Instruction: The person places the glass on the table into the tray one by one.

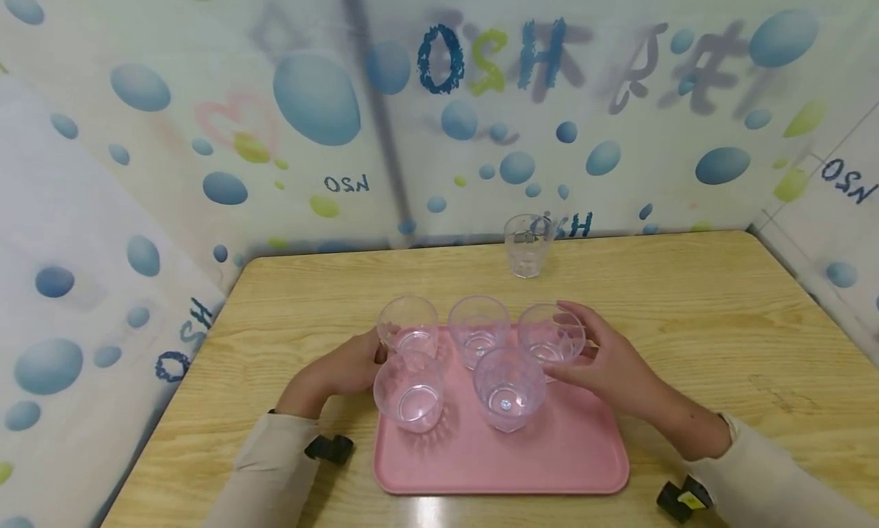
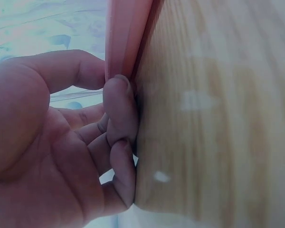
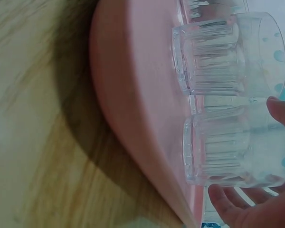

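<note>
A pink tray (image 1: 494, 467) lies on the table, carrying several clear plastic cups in two rows. My left hand (image 1: 353, 364) is at the tray's left edge, beside the back-left cup (image 1: 417, 341). In the left wrist view its thumb and curled fingers (image 2: 121, 109) pinch the tray's rim (image 2: 123, 38). My right hand (image 1: 611, 368) holds the back-right cup (image 1: 542, 351), thumb on its near side and fingers round the far side. In the right wrist view this cup (image 3: 223, 147) stands upright on the tray, close to the front-right cup (image 3: 213, 59).
Another clear cup (image 1: 527, 246) stands at the back of the wooden table (image 1: 330, 291), near the wall (image 1: 481, 169) printed with bubbles. On the tray there are also a back-middle cup (image 1: 478, 333) and a front-left cup (image 1: 410, 398).
</note>
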The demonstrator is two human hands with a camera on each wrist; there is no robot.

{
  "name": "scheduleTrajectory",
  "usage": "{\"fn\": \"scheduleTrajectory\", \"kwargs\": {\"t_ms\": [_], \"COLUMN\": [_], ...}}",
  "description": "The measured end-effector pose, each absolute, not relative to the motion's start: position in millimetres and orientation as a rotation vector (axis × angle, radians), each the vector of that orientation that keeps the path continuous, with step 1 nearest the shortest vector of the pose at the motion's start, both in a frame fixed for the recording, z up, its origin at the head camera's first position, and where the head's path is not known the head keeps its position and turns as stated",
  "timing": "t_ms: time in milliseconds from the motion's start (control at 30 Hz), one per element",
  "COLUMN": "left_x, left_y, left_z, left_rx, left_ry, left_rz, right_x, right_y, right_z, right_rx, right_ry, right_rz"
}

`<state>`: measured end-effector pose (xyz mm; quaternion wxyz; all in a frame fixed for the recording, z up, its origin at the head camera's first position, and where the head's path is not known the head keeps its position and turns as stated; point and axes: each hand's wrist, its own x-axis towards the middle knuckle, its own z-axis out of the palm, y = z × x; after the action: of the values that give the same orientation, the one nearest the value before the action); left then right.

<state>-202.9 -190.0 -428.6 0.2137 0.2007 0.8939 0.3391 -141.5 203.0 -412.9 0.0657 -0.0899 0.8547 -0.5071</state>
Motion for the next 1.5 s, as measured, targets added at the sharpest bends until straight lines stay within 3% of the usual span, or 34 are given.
{"fn": "scheduleTrajectory", "kwargs": {"t_ms": [600, 967, 1500], "left_x": [-205, -203, -203], "left_y": [-190, -190, -191], "left_z": [-429, -428, -431], "left_rx": [0.560, 0.553, 0.570], "left_ry": [2.483, 2.513, 2.504], "left_rz": [0.949, 0.929, 0.957], "right_x": [-157, -204, -271], "right_y": [215, 220, 208], "right_z": [-388, -374, -382], "right_rx": [-0.355, -0.289, -0.217], "right_ry": [2.635, 2.711, 2.749], "right_rz": [-1.487, -1.452, -1.330]}}
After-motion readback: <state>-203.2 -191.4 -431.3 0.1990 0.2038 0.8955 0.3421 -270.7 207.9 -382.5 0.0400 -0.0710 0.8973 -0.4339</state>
